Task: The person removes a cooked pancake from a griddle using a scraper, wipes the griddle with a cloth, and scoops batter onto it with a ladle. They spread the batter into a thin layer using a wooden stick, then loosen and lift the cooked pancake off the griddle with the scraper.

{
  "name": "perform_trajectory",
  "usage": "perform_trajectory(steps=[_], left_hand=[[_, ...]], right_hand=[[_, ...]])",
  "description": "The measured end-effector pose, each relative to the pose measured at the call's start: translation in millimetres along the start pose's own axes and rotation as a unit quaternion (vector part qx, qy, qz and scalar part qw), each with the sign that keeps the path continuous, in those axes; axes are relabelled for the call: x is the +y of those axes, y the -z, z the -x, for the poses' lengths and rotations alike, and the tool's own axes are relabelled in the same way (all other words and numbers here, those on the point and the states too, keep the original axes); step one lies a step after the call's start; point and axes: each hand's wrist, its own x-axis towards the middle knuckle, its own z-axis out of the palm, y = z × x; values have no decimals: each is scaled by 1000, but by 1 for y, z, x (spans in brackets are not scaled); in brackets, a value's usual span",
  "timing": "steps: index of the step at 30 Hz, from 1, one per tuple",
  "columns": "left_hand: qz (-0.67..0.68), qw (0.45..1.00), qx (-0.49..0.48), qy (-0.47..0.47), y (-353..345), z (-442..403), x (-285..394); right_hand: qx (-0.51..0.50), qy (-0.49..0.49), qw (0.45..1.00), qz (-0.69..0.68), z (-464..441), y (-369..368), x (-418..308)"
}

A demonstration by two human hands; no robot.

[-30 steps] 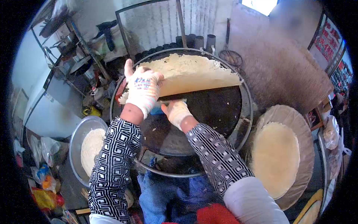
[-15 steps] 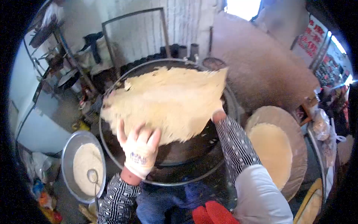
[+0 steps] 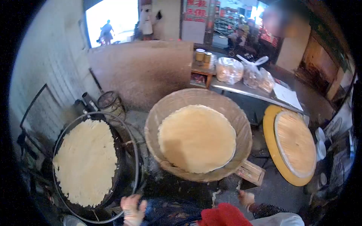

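My left hand (image 3: 132,209), in a white fingerless glove, is at the bottom by the metal ring (image 3: 136,165) around a dark round griddle (image 3: 120,150). Its fingers are apart and it holds nothing. A large pale flatbread (image 3: 87,162) with ragged edges lies flat on the griddle. My right hand (image 3: 247,198) is low, right of centre, with its fingers curled; what they hold, if anything, I cannot make out. Just above that hand is a small wooden block-like piece (image 3: 252,172). Beyond stands a wide woven basket (image 3: 160,98) with a round stack of thin flatbreads (image 3: 196,137) in it.
To the right, a yellow round board (image 3: 270,150) bears another flat round stack (image 3: 296,143). Behind are a counter (image 3: 245,90) with plastic bags (image 3: 230,70) and jars (image 3: 200,55), and a brown partition (image 3: 143,71). A bucket (image 3: 112,105) stands beside the griddle.
The flatbread was in both hands over the griddle; now it lies on it, let go. My view has turned right, towards the basket, and both hands are low in front of me.
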Motion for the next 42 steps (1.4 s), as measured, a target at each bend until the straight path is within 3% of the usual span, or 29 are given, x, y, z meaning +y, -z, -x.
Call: perform_trajectory(steps=[1, 2, 4, 7, 8, 11, 16, 19, 21, 22, 25, 26, 27, 29, 31, 33, 35, 36, 37, 39, 42], left_hand=[[-50, 992, -101, -48, -35, -2, 21], [-45, 993, -50, -93, -17, -23, 65], [-60, 980, -80, -171, -35, -29, 106], [-67, 968, -121, -211, -39, -36, 138], [-66, 965, -126, -219, -42, -36, 143], [-87, 970, -84, -210, -50, -26, 108], [-91, 982, -136, -93, -27, -1, 73], [-44, 997, -36, -44, -14, 12, 8], [-144, 986, 81, -26, 5, 10, -24], [-163, 980, 108, 31, 16, 7, -38], [-282, 934, 159, 153, 52, -10, -115], [-324, 913, 169, 182, 62, -16, -144], [-322, 898, 152, 259, 71, -21, -169], [-297, 873, 113, 371, 74, -34, -198], [-307, 866, 59, 390, 47, -35, -248], [-292, 871, 26, 396, 34, -37, -247], [-290, 874, 45, 386, 29, -33, -251], [-289, 874, 37, 389, 32, -32, -248], [-291, 874, 34, 389, 37, -30, -243], [-281, 872, 14, 401, 42, -30, -234], [-258, 888, 15, 380, 40, -23, -227]], right_hand=[[27, -61, 995, -69, -14, -18, 37], [98, -86, 991, -15, -24, -12, 43], [205, -99, 974, 14, -55, -5, 65], [216, -165, 958, 89, -98, -8, 80], [150, -186, 970, 40, -115, -17, 88], [112, -216, 966, 86, -147, -76, 104], [-26, -235, 959, 157, -129, -43, 59], [13, -214, 964, 156, -136, -64, 81], [18, -238, 959, 153, -122, -21, 44], [14, -242, 957, 156, -114, -9, 27], [122, -147, 973, 127, -99, -50, 37], [158, -53, 979, 114, -89, -65, 38], [112, -12, 989, 96, -87, -79, 29], [69, 197, 976, 59, -94, -97, -3], [37, 366, 930, 11, -86, -114, -40], [9, 319, 943, -91, -61, -80, -148], [20, 368, 904, -214, -68, -62, -245], [-34, 352, 886, -300, -72, -46, -295], [-84, 335, 855, -387, -79, -35, -341], [-224, 190, 756, -586, -97, -29, -422], [-363, 57, 655, -660, -121, -29, -521]])
